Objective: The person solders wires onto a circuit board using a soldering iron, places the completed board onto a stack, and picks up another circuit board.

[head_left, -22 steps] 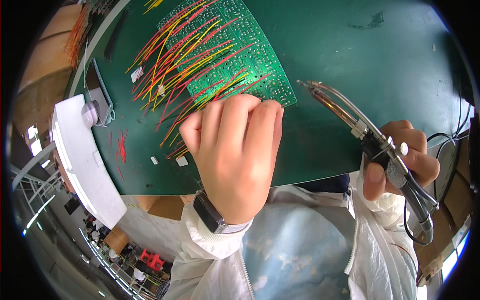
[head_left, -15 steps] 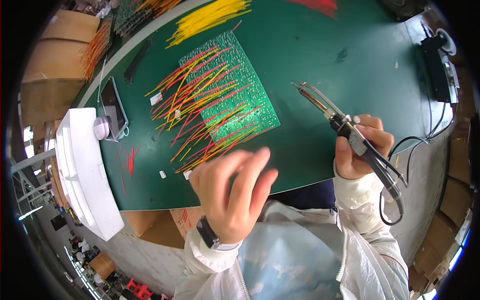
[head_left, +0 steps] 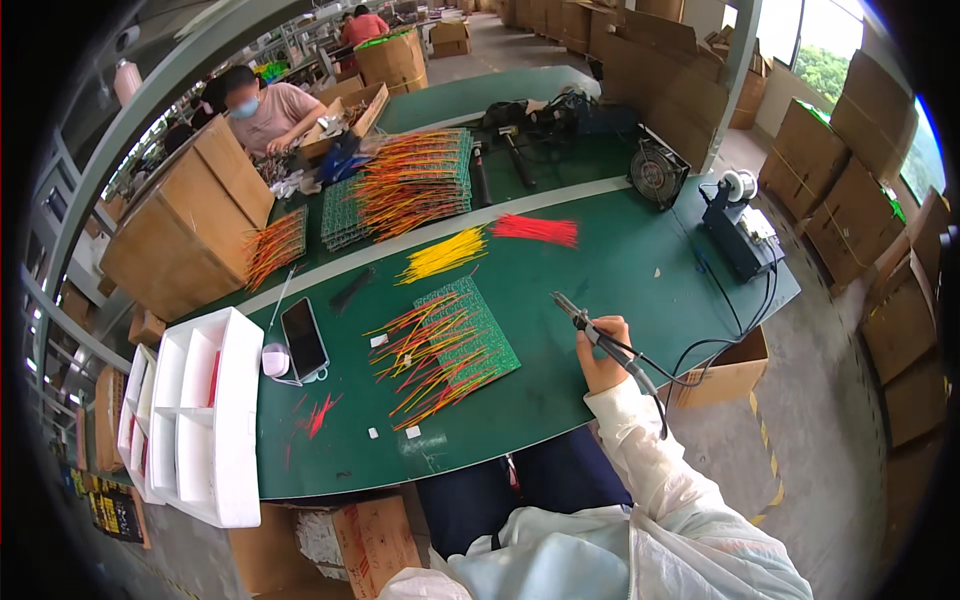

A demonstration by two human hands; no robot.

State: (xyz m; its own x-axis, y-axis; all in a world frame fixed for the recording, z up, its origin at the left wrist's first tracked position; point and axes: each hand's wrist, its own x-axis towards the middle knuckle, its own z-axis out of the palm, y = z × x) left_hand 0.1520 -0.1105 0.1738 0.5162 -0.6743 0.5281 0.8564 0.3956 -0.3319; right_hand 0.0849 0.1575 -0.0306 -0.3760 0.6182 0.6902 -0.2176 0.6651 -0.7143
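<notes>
My right hand (head_left: pixel 603 362) grips a soldering iron (head_left: pixel 592 328) with a dark handle and a thin metal tube beside its tip. The tip points up and left, in the air to the right of a green circuit board (head_left: pixel 492 338). Red and yellow wires (head_left: pixel 425 345) stick out over the board's left side, spread across it in rows. My left hand is out of view; only a piece of white sleeve (head_left: pixel 425 584) shows at the lower edge. Beyond the board lie a bundle of yellow wires (head_left: pixel 442 256) and a bundle of red wires (head_left: pixel 537 230).
A solder feeder (head_left: pixel 742 245) with a spool stands at the right, its cables running to the iron. A small fan (head_left: pixel 657 176) is behind it. At left are a phone (head_left: pixel 305 338) and a white foam tray (head_left: pixel 240 420). Wired boards (head_left: pixel 415 185) are stacked across; a co-worker (head_left: pixel 275 118) sits beyond.
The view has lifted, taking in more of the room. My left hand, raised near the board's front edge before, has left the picture. My right hand still holds the soldering iron.
</notes>
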